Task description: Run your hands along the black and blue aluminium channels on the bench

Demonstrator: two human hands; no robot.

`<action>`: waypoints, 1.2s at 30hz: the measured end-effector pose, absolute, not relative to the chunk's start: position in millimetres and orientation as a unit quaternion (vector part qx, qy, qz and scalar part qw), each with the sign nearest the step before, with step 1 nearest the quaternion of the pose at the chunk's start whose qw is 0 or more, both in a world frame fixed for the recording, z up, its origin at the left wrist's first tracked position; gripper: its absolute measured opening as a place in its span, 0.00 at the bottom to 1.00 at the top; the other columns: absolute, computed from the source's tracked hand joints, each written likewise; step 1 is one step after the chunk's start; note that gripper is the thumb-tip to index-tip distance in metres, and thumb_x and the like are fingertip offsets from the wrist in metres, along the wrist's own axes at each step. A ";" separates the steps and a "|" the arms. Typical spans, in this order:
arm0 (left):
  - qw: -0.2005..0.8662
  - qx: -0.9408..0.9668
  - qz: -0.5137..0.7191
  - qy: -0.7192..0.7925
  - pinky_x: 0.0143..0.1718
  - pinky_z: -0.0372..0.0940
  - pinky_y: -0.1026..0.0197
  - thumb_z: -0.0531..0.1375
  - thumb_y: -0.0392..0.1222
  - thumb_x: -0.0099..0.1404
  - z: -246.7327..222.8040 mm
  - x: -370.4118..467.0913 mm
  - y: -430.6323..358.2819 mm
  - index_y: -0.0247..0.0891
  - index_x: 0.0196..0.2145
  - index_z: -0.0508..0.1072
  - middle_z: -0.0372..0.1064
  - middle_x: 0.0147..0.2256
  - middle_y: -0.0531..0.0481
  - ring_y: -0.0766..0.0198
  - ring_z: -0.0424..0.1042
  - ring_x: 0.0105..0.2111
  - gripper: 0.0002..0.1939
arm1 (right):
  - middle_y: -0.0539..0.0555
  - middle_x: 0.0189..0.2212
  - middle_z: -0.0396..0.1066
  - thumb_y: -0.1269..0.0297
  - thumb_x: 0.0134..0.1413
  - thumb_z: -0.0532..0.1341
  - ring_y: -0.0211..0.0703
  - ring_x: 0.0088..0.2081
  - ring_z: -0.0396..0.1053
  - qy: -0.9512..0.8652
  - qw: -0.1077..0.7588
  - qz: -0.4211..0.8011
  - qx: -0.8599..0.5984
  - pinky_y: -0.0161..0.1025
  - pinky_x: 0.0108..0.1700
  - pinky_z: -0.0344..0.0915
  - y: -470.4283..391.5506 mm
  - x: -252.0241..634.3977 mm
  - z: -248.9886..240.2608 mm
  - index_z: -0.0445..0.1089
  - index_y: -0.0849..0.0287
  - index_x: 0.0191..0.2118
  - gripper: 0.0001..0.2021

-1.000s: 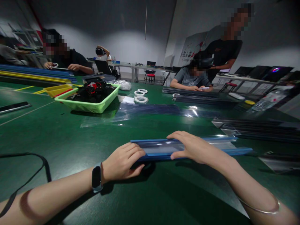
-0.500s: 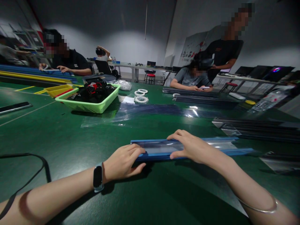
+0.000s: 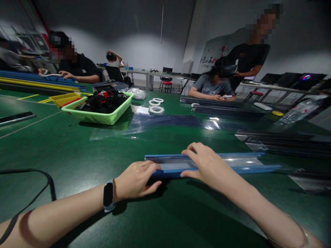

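Observation:
A long blue channel-shaped profile with a shiny clear inner face lies across the green table in front of me. My left hand grips its left end, fingers over the near edge and thumb low beside it. Further right along the same piece, my right hand spans its width, with fingertips at the far edge and thumb against the near edge. The palm hides part of the channel beneath it.
Behind the profile lies clear plastic film. Tape rolls and a green basket of dark items stand farther back. Dark profiles lie at right. Co-workers sit across the table; a black strap hangs at left.
My right hand has slid slightly left along the blue profile, its forearm following. My left hand stays at the left end.

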State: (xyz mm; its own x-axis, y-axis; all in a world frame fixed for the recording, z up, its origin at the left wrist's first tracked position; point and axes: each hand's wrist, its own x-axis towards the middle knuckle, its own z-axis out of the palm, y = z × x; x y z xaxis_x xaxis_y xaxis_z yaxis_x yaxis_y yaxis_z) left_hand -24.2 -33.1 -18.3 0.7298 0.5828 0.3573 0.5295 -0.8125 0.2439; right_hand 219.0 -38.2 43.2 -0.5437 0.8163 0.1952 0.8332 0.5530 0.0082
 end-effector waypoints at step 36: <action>0.065 0.893 0.230 0.381 0.38 0.65 0.59 0.53 0.48 0.61 -23.7 -20.7 -33.1 0.35 0.34 0.69 0.66 0.35 0.47 0.62 0.65 0.37 0.13 | 0.54 0.37 0.68 0.54 0.47 0.59 0.43 0.40 0.64 -0.865 0.182 -0.042 -0.466 0.41 0.43 0.60 -43.8 200.6 -23.9 0.66 0.59 0.35 0.13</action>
State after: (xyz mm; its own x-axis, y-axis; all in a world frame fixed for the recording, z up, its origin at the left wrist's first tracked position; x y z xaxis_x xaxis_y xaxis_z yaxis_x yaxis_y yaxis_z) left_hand -20.7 -33.1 -23.7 0.6044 0.7101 0.3612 0.6499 -0.7017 0.2920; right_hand 200.6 -43.8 -23.9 -0.4996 0.7903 0.3547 0.8211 0.5626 -0.0968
